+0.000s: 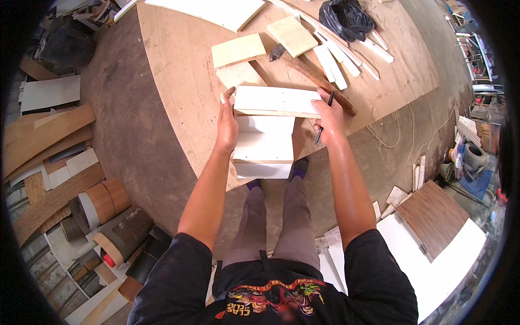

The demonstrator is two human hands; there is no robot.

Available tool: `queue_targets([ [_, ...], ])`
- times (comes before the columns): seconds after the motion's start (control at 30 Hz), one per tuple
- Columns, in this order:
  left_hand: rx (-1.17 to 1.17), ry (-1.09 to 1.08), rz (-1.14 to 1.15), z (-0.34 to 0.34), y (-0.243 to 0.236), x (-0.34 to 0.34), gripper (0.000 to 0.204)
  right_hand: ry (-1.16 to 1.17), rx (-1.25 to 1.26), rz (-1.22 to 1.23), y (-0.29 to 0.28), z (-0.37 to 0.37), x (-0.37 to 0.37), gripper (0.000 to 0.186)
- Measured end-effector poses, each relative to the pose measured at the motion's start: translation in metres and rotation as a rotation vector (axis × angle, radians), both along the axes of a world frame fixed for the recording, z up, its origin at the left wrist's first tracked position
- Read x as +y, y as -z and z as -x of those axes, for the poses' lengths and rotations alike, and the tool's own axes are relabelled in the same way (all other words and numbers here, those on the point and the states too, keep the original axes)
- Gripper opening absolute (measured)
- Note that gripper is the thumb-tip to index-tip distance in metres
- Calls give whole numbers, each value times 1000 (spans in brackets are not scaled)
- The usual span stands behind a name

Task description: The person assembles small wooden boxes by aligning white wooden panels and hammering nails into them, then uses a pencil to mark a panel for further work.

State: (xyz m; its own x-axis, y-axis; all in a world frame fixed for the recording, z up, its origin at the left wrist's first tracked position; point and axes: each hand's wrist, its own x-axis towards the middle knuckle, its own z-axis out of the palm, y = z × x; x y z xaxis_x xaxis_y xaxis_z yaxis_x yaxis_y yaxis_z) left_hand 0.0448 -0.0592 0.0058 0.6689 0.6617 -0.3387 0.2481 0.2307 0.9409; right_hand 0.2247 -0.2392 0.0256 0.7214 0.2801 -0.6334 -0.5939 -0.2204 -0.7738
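Observation:
A white wooden panel (273, 100) with small dark marks lies across the far end of an open white wooden box (264, 147), near the table's front edge. My left hand (227, 123) is closed against the left end of the panel and the box's left side. Over the panel's right end, my right hand (329, 116) grips it with the thumb on top. A black pen (319, 134) is tucked between the fingers of that hand. Just beyond lies a hammer (309, 73) with a wooden handle, its handle end close to my right hand.
On the plywood table (179, 70) lie pale wood blocks (238, 50), white strips (330, 65), a black plastic bag (346, 19) and a large white board (208, 11). Wood offcuts (54, 141) pile up on the left floor. White panels (455, 265) and a brown board (433, 216) lie at right.

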Motion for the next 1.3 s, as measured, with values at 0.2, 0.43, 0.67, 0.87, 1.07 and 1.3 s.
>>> queue_targets([
  [0.2,7,20,-61,1,4,-7,68,-9,-56,51,-2,-6,-4,51],
  [0.43,90,-109,186,-8,-9,12,71,-1,-2,46,3,-16,-21,53],
  [0.67,-34,-196,61,-26,9,53,74,-14,-37,40,4,-10,-8,54],
  [0.87,139,-186,-15,-12,-15,9,67,-17,-18,39,2,-3,0,55],
  [1.07,7,-113,144,8,-6,-4,57,-3,-5,36,3,-1,1,47],
  [1.3,2,0,56,8,-8,-12,58,-22,-15,0,7,-2,-6,57],
])
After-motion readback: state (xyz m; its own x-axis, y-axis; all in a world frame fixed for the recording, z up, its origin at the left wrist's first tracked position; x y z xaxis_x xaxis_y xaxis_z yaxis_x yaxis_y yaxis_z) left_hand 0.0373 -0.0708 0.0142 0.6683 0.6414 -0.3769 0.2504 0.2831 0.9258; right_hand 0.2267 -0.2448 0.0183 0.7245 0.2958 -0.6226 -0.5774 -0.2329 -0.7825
